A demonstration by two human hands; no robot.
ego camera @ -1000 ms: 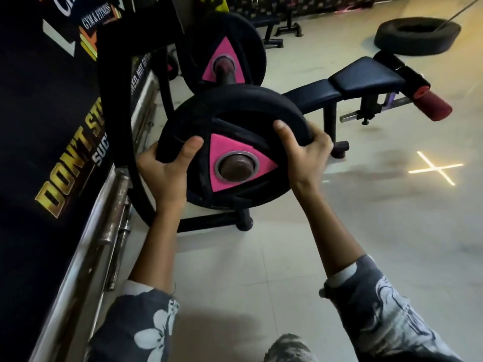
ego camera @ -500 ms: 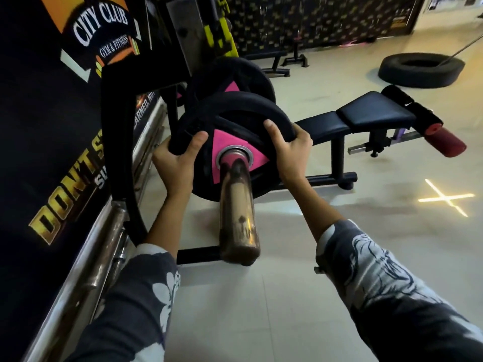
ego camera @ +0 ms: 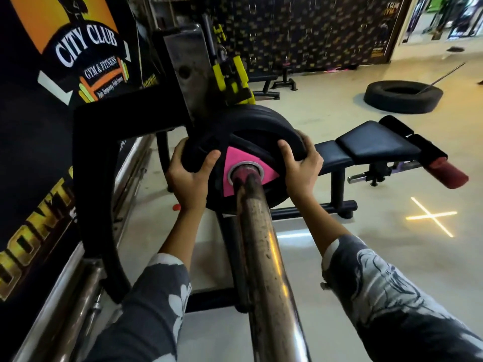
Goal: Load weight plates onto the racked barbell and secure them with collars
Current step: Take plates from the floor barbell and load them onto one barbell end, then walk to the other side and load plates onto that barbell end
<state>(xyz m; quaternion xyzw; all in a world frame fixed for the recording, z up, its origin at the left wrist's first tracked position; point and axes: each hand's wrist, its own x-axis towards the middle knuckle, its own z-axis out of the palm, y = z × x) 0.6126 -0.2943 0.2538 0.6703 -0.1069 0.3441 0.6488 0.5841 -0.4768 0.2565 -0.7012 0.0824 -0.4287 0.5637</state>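
On the barbell sleeve (ego camera: 261,246), the weight plate (ego camera: 243,163) is now sitting far along, pushed up against a second black plate (ego camera: 251,113) already loaded behind it, where 1 second ago it was being held free in the air with its hole empty, and half a second ago it was only just threaded over the bar's tip. Both hands are clamping the plate by its rim: the left hand (ego camera: 189,178) is wrapping the left edge with its thumb pressing on the black face, and the right hand (ego camera: 300,165) is gripping the right edge with fingers curled over the rim. The sleeve is running through the steel ring in the pink triangle and stretching back towards the camera, bare and scuffed. That probably means this plate is seated or nearly so, though any gap between the 2 plates is hidden. No collar is showing anywhere, so securing is likely the step remaining on this end.
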